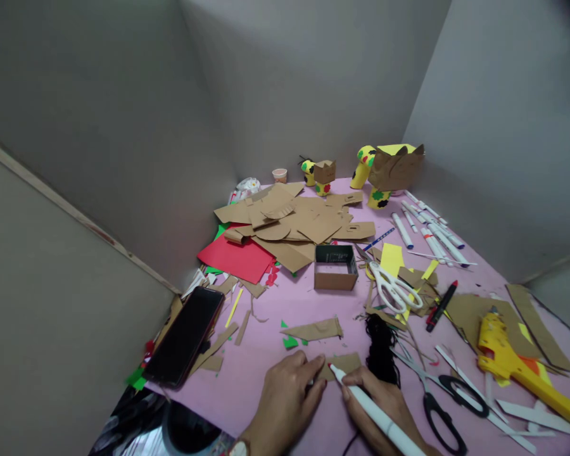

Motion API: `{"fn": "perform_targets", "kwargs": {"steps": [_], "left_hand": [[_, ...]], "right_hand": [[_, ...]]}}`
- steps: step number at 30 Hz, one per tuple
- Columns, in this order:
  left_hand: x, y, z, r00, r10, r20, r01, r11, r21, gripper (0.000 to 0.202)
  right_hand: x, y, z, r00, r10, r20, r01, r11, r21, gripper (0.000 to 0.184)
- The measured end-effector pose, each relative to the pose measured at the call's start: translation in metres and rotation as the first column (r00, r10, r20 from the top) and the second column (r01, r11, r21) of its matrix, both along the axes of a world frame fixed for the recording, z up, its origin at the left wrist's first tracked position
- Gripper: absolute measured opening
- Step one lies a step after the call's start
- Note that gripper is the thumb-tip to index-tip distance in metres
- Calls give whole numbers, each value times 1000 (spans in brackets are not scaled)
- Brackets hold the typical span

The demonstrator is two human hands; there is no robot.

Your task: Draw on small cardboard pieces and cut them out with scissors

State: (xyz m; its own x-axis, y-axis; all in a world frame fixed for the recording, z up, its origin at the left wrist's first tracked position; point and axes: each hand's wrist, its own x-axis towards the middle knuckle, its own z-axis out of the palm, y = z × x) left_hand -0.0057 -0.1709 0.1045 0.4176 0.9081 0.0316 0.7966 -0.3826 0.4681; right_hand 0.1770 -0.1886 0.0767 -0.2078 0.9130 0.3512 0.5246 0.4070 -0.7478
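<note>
My right hand (377, 399) is closed around a white marker (365, 405), whose red tip touches a small piece of brown cardboard (342, 364) on the pink table. With fingers curled, my left hand (289, 396) holds that piece down at its left edge. Part of the cardboard is hidden beneath both hands. Just beyond lies a narrow cardboard strip (316, 330) beside green paper scraps (290, 342). A bundle of black yarn (380, 345) rests by my right hand, close to black-handled scissors (430, 386).
A phone (185, 335) lies at left. An open cardboard frame (335, 278) stands mid-table before piled cardboard (289, 221). White-handled scissors (393, 288), several markers (434, 231) and a yellow glue gun (503, 354) are at right. Yellow spotted figures (377, 180) stand at the back.
</note>
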Motion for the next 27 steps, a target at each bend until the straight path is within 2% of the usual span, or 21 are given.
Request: {"fn": "perform_targets", "kwargs": {"steps": [16,27], "left_hand": [[0,1,-1,1000,7,-6,-7,1000,-24,27],[2,1,3,1000,13,-25,-14,1000,-3,25]], "right_hand": [[-1,3,2,998,51,47,-52,998,21,10],[0,-2,-5,999,-45,-1,45,999,5,12]]}}
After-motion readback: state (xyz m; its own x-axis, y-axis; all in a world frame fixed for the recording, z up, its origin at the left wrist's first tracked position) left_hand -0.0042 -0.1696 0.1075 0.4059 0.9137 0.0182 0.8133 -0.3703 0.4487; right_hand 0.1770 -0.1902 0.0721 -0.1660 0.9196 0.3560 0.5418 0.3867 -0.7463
